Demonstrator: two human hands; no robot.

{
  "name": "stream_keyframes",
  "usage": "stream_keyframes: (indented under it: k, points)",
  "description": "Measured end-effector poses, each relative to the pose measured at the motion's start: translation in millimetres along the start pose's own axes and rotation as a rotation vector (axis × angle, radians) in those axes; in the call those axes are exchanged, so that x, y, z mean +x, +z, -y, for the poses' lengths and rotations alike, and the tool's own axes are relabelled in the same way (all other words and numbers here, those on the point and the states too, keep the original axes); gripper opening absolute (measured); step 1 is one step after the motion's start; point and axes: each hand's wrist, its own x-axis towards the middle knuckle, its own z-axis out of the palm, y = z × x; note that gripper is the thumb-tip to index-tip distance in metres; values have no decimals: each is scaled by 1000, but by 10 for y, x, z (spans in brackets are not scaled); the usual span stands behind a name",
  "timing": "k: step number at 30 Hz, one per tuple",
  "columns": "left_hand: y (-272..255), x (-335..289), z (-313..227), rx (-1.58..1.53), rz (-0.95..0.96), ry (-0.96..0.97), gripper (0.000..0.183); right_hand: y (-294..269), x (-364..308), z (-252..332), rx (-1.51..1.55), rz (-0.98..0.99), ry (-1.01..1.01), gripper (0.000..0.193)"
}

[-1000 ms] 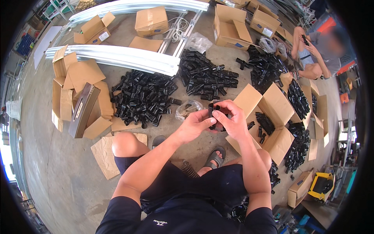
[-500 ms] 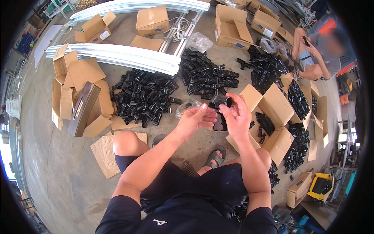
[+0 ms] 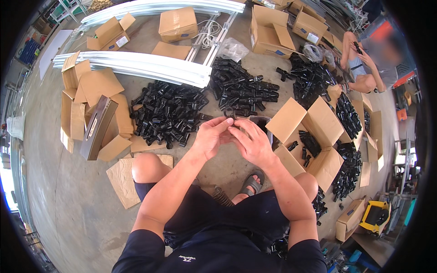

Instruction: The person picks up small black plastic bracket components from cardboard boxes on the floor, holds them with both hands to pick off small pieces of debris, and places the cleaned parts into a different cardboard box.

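Note:
My left hand [image 3: 213, 139] and my right hand [image 3: 253, 142] meet in front of me above the floor. Their thumbs and fingertips close round a small black plastic pipe fitting [image 3: 230, 115], which the fingers mostly hide. Just past the fingertips lies a heap of black plastic fittings [image 3: 243, 86], with a second heap [image 3: 168, 111] to the left. Beside my right hand stands an open cardboard box [image 3: 321, 123] with a few black fittings inside. A dark object [image 3: 262, 121] shows partly behind my right hand; its kind is unclear.
Long white metal profiles [image 3: 136, 66] lie across the far left. Opened cartons [image 3: 95, 86] stand at left, another big box [image 3: 268, 34] at the back. More black fittings [image 3: 348, 168] fill the right side. A seated co-worker [image 3: 371, 59] holds a black piece at far right.
My right hand has moved left and my left hand slightly right, so their fingertips now meet. The black fitting, plainly visible in my right hand before, is now mostly hidden between the fingers.

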Motion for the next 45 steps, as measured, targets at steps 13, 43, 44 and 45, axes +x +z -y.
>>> stream_keyframes:
  k: [13,43,44,45]
  points:
    - [230,-134,31,581,195,193,38,-238,-79,-146,930,-83,800,40]
    - [292,-178,-20,969,226,493,34,-428,-34,-14,596,-91,488,41]
    - [321,-205,-56,970,226,472,35,-435,-50,-30,609,-81,487,41]
    - [336,-221,-78,971,227,450,36,-436,-65,-42,622,-70,485,42]
